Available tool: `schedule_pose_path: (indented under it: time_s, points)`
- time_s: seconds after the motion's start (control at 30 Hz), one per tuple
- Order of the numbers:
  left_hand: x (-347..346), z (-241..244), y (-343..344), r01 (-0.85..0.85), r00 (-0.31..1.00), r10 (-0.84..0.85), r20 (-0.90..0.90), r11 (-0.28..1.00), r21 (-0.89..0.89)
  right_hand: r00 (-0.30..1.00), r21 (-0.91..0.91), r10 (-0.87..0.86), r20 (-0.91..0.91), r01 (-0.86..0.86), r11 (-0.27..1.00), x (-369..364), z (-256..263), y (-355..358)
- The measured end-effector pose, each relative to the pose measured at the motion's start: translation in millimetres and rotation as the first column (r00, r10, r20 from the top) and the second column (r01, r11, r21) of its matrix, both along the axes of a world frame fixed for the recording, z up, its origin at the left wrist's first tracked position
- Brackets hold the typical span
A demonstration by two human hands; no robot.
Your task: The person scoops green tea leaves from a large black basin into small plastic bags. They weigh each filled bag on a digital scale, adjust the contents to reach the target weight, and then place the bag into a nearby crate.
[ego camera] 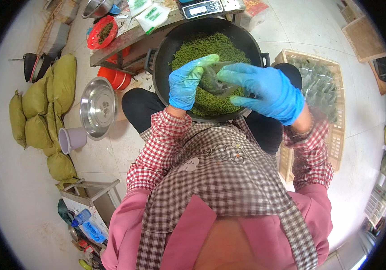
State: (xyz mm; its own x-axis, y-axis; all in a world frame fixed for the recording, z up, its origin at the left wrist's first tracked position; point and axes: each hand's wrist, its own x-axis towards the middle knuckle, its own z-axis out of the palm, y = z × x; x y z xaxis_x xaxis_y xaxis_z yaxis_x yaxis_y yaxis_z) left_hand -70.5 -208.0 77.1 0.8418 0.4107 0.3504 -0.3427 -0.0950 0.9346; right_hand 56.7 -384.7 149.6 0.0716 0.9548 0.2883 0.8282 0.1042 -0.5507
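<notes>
Both hands wear blue gloves with green-stained fingertips. My left hand [185,82] pinches the left edge of a small clear plastic bag [226,91] above a wide black pan. Some dark green material shows inside the bag. My right hand [267,89] is at the bag's right side and mouth, its fingers spread around it; whether they grip the film is unclear. Below, the black pan [166,44] holds a heap of green pellet-like granules [209,45]. It sits between the knees.
A digital scale [202,9] and a red basket [93,37] stand on a low bench [118,40]. At right is a plastic crate [339,98] of filled clear bags [317,84]. A steel basin [95,111], a bucket [73,139] and green sacks [36,103] are at left.
</notes>
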Motion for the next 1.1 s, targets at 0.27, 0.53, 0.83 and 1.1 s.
schedule_pose_path:
  time_s: [0.27,0.53,0.83,1.1]
  points:
    - [6.5,0.5,-9.5,0.025,0.994,-0.034,0.105,0.997,0.078,0.997,-0.024,-0.003,0.079,0.005,1.000,-8.7,-26.9,21.9]
    - [4.1,-7.3,-0.4,0.051,0.995,-0.056,-0.081,0.997,-0.062,0.990,-0.029,0.033,-0.136,-0.037,0.999,19.9,-23.1,20.6]
    - [12.7,-22.5,-8.2,0.098,0.972,-0.069,-0.224,0.988,0.121,0.984,-0.244,0.056,-0.167,-0.096,0.965,9.8,-46.1,4.5]
    - [61.9,-2.8,-43.6,0.389,0.906,-0.383,-0.181,0.921,-0.004,0.872,-0.170,-0.241,-0.427,0.184,0.968,8.2,-30.9,-69.7]
